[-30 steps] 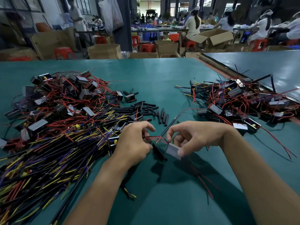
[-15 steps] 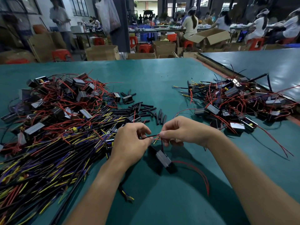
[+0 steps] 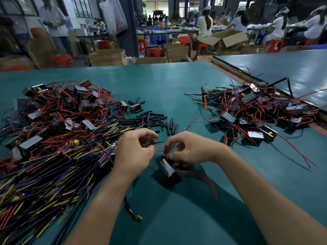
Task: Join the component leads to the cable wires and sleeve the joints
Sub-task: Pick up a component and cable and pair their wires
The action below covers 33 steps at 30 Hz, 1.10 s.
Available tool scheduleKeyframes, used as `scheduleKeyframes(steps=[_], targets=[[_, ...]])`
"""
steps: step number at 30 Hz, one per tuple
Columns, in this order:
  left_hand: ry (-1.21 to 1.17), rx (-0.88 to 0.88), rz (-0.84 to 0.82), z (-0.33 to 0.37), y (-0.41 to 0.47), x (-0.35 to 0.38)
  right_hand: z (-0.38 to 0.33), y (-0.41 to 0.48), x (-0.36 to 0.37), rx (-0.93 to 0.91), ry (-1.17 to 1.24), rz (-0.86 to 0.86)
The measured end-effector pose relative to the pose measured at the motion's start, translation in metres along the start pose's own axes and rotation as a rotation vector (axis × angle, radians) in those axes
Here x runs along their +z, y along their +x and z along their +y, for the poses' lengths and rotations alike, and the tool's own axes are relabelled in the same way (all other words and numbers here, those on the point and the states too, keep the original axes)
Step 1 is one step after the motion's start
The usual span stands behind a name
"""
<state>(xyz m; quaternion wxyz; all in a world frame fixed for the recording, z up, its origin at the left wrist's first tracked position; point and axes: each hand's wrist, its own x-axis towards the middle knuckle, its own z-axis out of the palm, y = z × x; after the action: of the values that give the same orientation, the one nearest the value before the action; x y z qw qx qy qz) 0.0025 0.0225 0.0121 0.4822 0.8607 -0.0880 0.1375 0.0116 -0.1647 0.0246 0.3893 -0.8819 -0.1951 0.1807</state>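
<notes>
A small black box component (image 3: 168, 169) with a silver label lies on the green table (image 3: 159, 82) just below my hands. Its red leads (image 3: 207, 181) trail to the lower right and rise up between my fingers. My left hand (image 3: 134, 152) pinches thin wire ends at its fingertips. My right hand (image 3: 189, 149) pinches the red lead above the component. A black cable (image 3: 131, 209) with yellow-tipped wires runs under my left forearm. Loose black sleeve pieces (image 3: 159, 121) lie scattered just beyond my hands.
A big heap of black cables and boxed components with red leads (image 3: 58, 135) fills the left side. Another pile of components and wires (image 3: 253, 112) lies at the right, near the table seam (image 3: 230, 71). People sit at benches beyond, among cardboard boxes and red stools.
My hands drew together over the wires. The component left my right fingers and now lies on the table below them, with its leads still held.
</notes>
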Motion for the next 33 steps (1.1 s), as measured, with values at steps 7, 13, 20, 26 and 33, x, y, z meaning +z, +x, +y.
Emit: scheduleKeyframes(steps=[7, 13, 20, 26, 33], targets=[[0.026, -0.089, -0.082, 0.002, -0.002, 0.003, -0.002, 0.004, 0.010, -0.029, -0.330, 0.101], [0.104, -0.038, -0.084, 0.006, -0.005, 0.003, 0.000, 0.003, 0.005, -0.013, -0.374, 0.163], [0.121, -0.011, -0.236, 0.007, -0.008, 0.003, 0.009, -0.002, -0.024, 0.032, -0.113, 0.320], [0.018, -0.075, -0.368, 0.006, -0.009, 0.001, 0.035, 0.009, -0.029, 0.263, -0.229, 0.598], [-0.349, -0.202, -0.617, 0.017, -0.009, -0.010, 0.039, 0.041, -0.005, -0.054, -0.378, 0.524]])
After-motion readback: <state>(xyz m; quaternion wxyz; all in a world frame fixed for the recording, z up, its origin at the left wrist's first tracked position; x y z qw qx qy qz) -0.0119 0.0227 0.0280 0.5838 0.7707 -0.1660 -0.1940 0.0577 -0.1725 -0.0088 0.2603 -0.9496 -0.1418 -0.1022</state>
